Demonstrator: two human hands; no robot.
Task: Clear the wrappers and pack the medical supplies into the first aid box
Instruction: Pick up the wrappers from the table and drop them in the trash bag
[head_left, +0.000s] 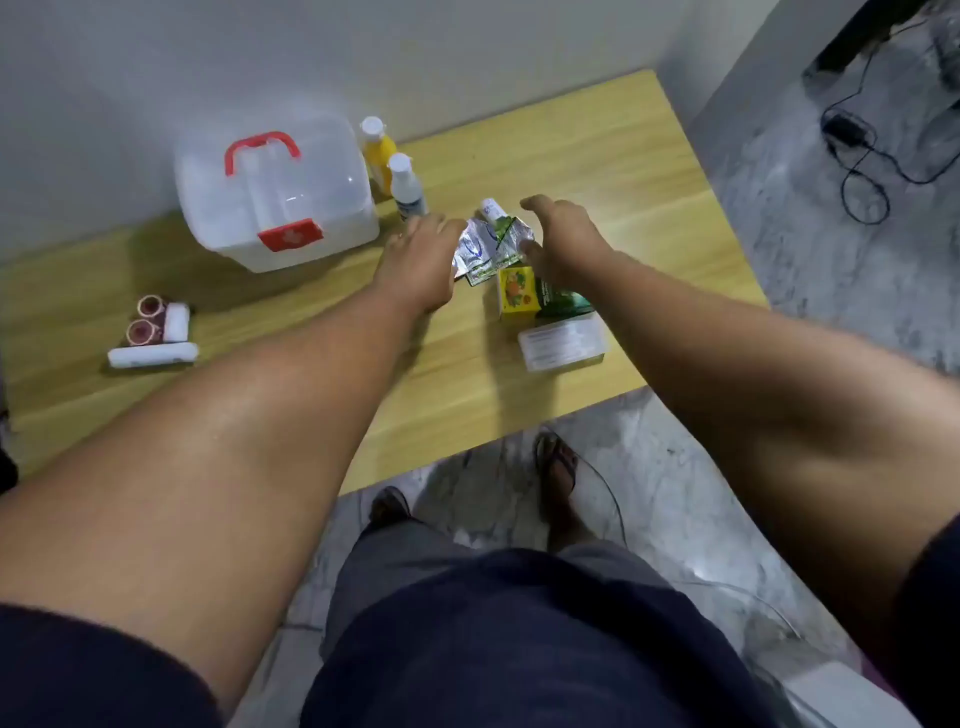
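Nearest on the table (447, 395) lie a clear plastic case (563, 344) and a yellow carton (516, 290), both likely stiff and easily pinched by their sides. Just beyond, the left hand (421, 260) and right hand (563, 241) hover open either side of crumpled foil wrappers (491, 244), which look light, crackly and slippery; best gathered by scrunching them together. Farther off, the first aid box (275, 192) stands closed.
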